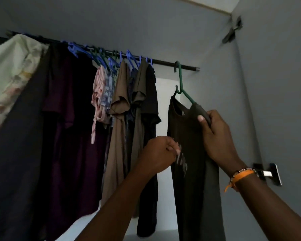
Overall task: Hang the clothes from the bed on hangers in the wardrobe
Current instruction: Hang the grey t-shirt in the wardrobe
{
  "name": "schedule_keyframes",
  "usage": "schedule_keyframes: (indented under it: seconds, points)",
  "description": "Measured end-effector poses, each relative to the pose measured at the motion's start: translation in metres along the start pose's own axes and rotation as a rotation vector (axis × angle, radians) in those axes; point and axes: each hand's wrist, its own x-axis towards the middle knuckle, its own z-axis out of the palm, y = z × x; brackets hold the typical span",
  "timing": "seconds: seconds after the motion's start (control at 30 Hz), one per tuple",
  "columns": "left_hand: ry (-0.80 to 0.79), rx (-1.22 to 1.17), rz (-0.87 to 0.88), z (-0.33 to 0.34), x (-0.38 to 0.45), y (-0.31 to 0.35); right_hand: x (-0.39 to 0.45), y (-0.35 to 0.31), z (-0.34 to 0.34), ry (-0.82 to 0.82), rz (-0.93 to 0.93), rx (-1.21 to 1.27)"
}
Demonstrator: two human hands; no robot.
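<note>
Two hands work one dark olive T-shirt [189,153] hanging on a green hanger [180,80] hooked over the rail [163,61]: right hand [217,136] grips its shoulder, left hand [159,153] fingers pinch its front.

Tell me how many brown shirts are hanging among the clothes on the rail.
2. One brown shirt hangs mid-rail beside the floral tops; the second is just right of it, next to a black garment. Others may be hidden between the packed clothes.

pale lettering on the dark t-shirt [189,153], partly hidden, too blurred to read
</note>
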Motion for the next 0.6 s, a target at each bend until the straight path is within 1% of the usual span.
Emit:
schedule_keyframes:
  seconds: [0.13, 0.3, 0.47, 0.6]
  points:
    - [0.051, -0.040, 0.040, 0.012, 0.071, -0.032, 0.085, 0.038, 0.051, 0.062, -0.047, -0.017]
    - [0.174, 0.030, 0.104, 0.016, 0.155, -0.061, 0.174, 0.089, 0.113, 0.106, -0.105, 0.019]
    - [0.152, 0.106, 0.073, 0.029, 0.220, -0.092, 0.257, 0.124, 0.166, 0.095, -0.134, 0.029]
    - [0.164, 0.137, 0.042, 0.039, 0.254, -0.112, 0.308, 0.137, 0.199, 0.109, -0.107, 0.043]
